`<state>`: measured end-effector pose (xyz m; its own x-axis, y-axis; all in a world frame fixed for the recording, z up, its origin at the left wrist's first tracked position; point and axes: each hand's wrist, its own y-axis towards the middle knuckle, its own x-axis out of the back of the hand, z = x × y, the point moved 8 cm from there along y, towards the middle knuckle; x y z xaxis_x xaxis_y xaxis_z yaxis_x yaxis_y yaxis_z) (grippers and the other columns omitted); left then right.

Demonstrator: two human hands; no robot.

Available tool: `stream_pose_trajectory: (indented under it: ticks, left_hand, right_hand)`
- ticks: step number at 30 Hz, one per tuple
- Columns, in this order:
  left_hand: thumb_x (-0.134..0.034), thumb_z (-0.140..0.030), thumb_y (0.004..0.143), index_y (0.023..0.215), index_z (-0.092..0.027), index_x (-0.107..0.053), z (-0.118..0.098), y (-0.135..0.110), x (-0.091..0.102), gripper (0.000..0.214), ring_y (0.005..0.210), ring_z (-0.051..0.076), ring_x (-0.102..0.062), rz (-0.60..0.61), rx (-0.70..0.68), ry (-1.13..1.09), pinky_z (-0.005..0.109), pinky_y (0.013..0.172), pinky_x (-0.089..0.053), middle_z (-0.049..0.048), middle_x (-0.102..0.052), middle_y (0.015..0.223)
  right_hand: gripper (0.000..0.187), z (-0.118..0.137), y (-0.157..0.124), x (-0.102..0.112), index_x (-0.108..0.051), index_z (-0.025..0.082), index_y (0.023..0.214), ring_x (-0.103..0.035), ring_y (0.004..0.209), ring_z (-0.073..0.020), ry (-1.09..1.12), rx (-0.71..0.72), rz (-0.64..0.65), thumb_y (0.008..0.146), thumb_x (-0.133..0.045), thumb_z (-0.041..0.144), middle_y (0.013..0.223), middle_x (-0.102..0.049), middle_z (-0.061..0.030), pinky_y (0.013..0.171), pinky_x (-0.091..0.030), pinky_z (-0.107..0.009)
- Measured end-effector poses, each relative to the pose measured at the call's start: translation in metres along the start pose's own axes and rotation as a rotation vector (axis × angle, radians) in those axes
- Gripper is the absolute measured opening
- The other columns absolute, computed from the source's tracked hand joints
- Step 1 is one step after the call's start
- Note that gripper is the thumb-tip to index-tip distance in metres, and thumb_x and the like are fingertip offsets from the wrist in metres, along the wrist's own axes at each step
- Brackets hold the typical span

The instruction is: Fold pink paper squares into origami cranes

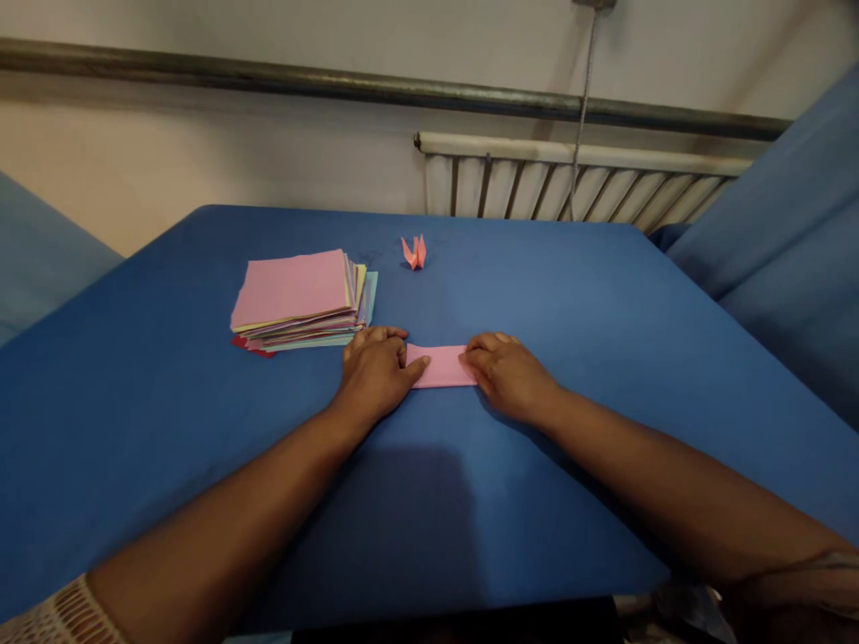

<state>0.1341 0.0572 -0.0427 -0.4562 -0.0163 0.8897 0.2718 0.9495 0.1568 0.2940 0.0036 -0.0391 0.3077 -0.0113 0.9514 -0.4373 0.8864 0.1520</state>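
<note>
Cream openwork sleeve [71,615] at lower L, nearest the camera; beyond it, a blue-covered desk [591,304]. Mid-desk, a L hand [376,368] and R hand [508,376] meet a small pink folded paper [444,368], lying flat b/w them, long side crosswise. Each grip is almost closed on it: L thumb presses the L end, R fingertips bunch over the R end; can't tell if any finger goes underneath. Paper looks v. light and thin, prob. a bit stiffer where layered, so it should crease well but could crumple or tear if pulled; smooth desk may let it slide. Best hold: both short ends, thumb vs. fingertips, w/ light pressure. Just past the L hand, to its L, a thick stack [292,288] of multicolored paper, pink on top; farther, a tiny pink origami figure [415,258] w/ upright points. Bkgd: pale radiator [537,150], metal pipe [301,82], plain wall [282,148].
</note>
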Motion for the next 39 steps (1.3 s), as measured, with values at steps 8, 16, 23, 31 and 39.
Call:
stream_pose_trajectory:
  ticks: [8, 16, 23, 31, 39]
  left_hand:
    - [-0.059, -0.037, 0.081, 0.065, -0.022, -0.059, 0.013, -0.001, 0.000, 0.022, 0.116, 0.030, -0.055, 0.014, -0.031, -0.111, 0.049, 0.104, -0.036, 0.0086, -0.067, 0.119]
    - [-0.061, -0.034, 0.078, 0.064, -0.021, -0.062, 0.017, -0.002, 0.001, 0.019, 0.121, 0.031, -0.053, 0.053, -0.017, -0.178, 0.051, 0.108, -0.034, 0.0098, -0.065, 0.125]
    - [-0.059, -0.034, 0.080, 0.062, -0.022, -0.058, 0.016, -0.003, 0.002, 0.022, 0.120, 0.030, -0.054, 0.042, -0.032, -0.164, 0.050, 0.108, -0.035, 0.0088, -0.065, 0.124]
    - [-0.059, -0.037, 0.082, 0.061, -0.022, -0.058, 0.017, -0.003, 0.000, 0.025, 0.121, 0.031, -0.052, 0.055, -0.031, -0.142, 0.051, 0.107, -0.033, 0.0086, -0.065, 0.124]
    - [-0.064, -0.035, 0.077, 0.060, -0.022, -0.058, 0.016, -0.001, 0.001, 0.023, 0.121, 0.032, -0.053, 0.074, -0.004, -0.127, 0.051, 0.108, -0.034, 0.0085, -0.065, 0.125]
  right_hand:
    - [0.034, 0.019, -0.012, -0.001, -0.062, 0.015, 0.124, -0.057, 0.109, -0.0282, -0.062, 0.003, 0.029, 0.097, -0.048, 0.031, 0.120, -0.063, -0.0164, 0.095, -0.047, -0.044]
    - [0.047, 0.030, -0.022, -0.012, -0.052, 0.018, 0.141, -0.046, 0.133, -0.0344, -0.138, -0.020, 0.035, 0.097, -0.049, 0.034, 0.144, -0.050, -0.0199, 0.105, -0.043, -0.050]
    - [0.047, 0.030, -0.023, -0.012, -0.051, 0.019, 0.142, -0.045, 0.134, -0.0356, -0.142, -0.033, 0.035, 0.097, -0.048, 0.034, 0.145, -0.050, -0.0192, 0.103, -0.044, -0.051]
    - [0.047, 0.033, -0.023, -0.010, -0.054, 0.014, 0.139, -0.049, 0.128, -0.0368, -0.186, -0.050, 0.034, 0.097, -0.048, 0.033, 0.141, -0.053, -0.0209, 0.100, -0.045, -0.051]
    - [0.046, 0.034, -0.023, -0.010, -0.054, 0.016, 0.139, -0.052, 0.123, -0.0366, -0.204, -0.055, 0.056, 0.097, -0.048, 0.033, 0.139, -0.054, -0.0203, 0.096, -0.046, -0.052]
